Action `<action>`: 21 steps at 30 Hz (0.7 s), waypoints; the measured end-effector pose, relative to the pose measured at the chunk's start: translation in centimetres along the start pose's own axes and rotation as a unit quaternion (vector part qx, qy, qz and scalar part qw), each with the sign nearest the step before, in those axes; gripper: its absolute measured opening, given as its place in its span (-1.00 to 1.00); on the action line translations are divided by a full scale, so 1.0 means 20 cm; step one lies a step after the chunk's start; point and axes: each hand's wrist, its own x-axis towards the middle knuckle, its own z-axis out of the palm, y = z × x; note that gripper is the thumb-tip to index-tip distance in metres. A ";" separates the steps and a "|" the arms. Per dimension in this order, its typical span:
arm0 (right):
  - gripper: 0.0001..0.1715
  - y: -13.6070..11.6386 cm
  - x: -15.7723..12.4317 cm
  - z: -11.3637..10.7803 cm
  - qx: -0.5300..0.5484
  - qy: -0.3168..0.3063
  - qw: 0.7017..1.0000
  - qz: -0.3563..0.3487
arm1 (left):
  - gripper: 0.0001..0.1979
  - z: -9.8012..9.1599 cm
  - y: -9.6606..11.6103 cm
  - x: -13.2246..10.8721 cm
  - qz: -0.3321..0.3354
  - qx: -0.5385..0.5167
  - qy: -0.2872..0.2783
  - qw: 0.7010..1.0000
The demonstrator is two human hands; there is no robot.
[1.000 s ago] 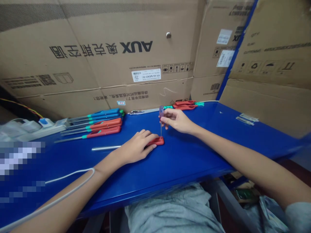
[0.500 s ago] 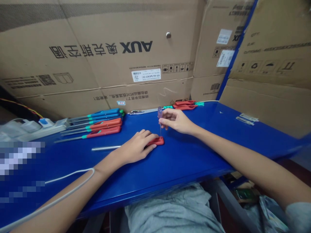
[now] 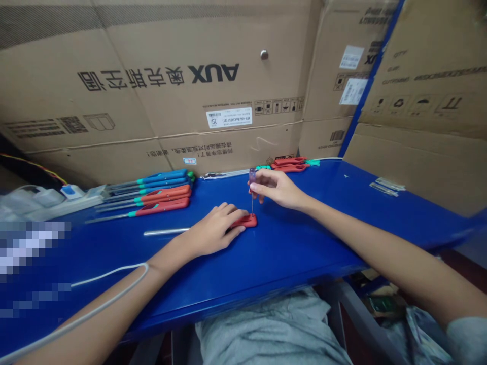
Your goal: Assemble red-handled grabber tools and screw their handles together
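Note:
A long-nosed gas lighter (image 3: 250, 221) with a red handle lies flat on the blue table, its metal tube pointing left. My left hand (image 3: 215, 230) presses over the handle, fingers wrapped around it and hiding its middle. With closed fingers my right hand (image 3: 277, 188) grips a screwdriver (image 3: 252, 176) with a see-through purple handle. The screwdriver stands nearly upright, its thin shaft reaching down to the right end of the red handle. Whether a screw sits under its tip is too small to tell.
Several lighters with red and blue handles (image 3: 163, 205) lie stacked at the left, near a white power strip (image 3: 61, 205). More red handles (image 3: 291, 165) lie at the back. Cardboard panels (image 3: 152, 101) wall the table. A white cable (image 3: 110, 304) crosses my left forearm.
The screwdriver has shifted very slightly right and stands a little straighter, with my right fingers slightly changed around its handle. My left hand and the red lighter have stayed put.

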 end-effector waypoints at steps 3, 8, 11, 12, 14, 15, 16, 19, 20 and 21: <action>-0.69 -0.01 -0.01 0.00 -0.020 0.008 1.000 -0.004 | -0.68 0.00 0.00 0.00 0.001 0.000 0.000 1.000; -0.67 -0.02 -0.01 0.01 -0.024 0.017 1.000 -0.003 | -0.67 0.00 0.00 0.00 -0.001 -0.001 -0.003 1.000; -0.66 0.00 -0.01 0.01 -0.006 0.021 1.000 -0.001 | -0.67 0.00 0.00 0.00 -0.002 -0.003 -0.005 1.000; -0.65 0.01 0.00 0.01 0.001 0.021 1.000 0.000 | -0.68 0.00 0.00 0.00 0.000 -0.003 -0.005 1.000; -0.65 0.02 0.00 0.00 0.004 0.017 1.000 0.000 | -0.68 0.00 0.00 0.00 0.001 -0.002 -0.005 1.000; -0.67 0.02 0.00 0.00 0.002 0.015 1.000 0.000 | -0.68 0.00 0.00 0.00 0.001 -0.002 -0.005 1.000; -0.70 0.01 0.00 0.00 0.000 0.012 1.000 0.000 | -0.68 0.00 0.00 0.00 0.001 -0.001 -0.004 1.000; -0.72 0.00 0.00 0.00 0.014 0.008 1.000 0.005 | -0.67 0.00 0.00 0.00 0.000 -0.002 -0.002 1.000; -0.72 0.00 0.00 0.00 0.024 0.005 1.000 0.009 | -0.67 0.00 0.00 0.00 0.000 -0.003 -0.001 1.000; -0.72 0.00 0.00 -0.01 0.031 0.002 0.999 0.013 | -0.67 0.00 0.00 0.00 -0.001 -0.003 -0.002 1.000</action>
